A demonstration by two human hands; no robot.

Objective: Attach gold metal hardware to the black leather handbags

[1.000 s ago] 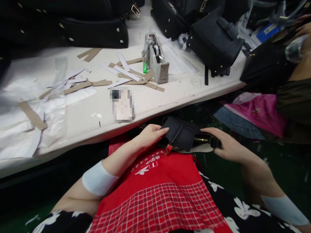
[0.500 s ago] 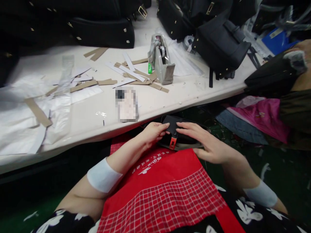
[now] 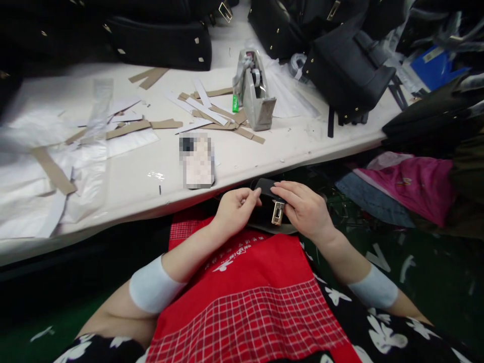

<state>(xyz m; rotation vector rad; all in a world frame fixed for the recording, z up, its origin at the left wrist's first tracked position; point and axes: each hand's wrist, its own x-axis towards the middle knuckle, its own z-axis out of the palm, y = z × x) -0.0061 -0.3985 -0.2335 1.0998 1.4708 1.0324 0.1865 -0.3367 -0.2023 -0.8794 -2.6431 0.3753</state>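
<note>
On my lap, over a red apron (image 3: 249,297), lies a small black bag (image 3: 264,217) with a gold metal clasp (image 3: 278,213). My left hand (image 3: 236,209) curls its fingers round the bag's left edge. My right hand (image 3: 304,209) is closed over the bag's flap beside the clasp, with the thumb by the clasp. Most of the bag is hidden under both hands, just below the white table's front edge (image 3: 242,179).
On the white table lie a phone (image 3: 197,161), a grey tape dispenser (image 3: 255,93), card and paper strips (image 3: 204,108) and plastic sheets (image 3: 45,166). Black bags (image 3: 348,70) stand along the back and right. Pink cloth (image 3: 408,184) lies to the right.
My right hand has come in from the bag's right end to its middle and closed on the flap. The flap now shows a gold clasp where a red tag showed. My left hand has hardly shifted.
</note>
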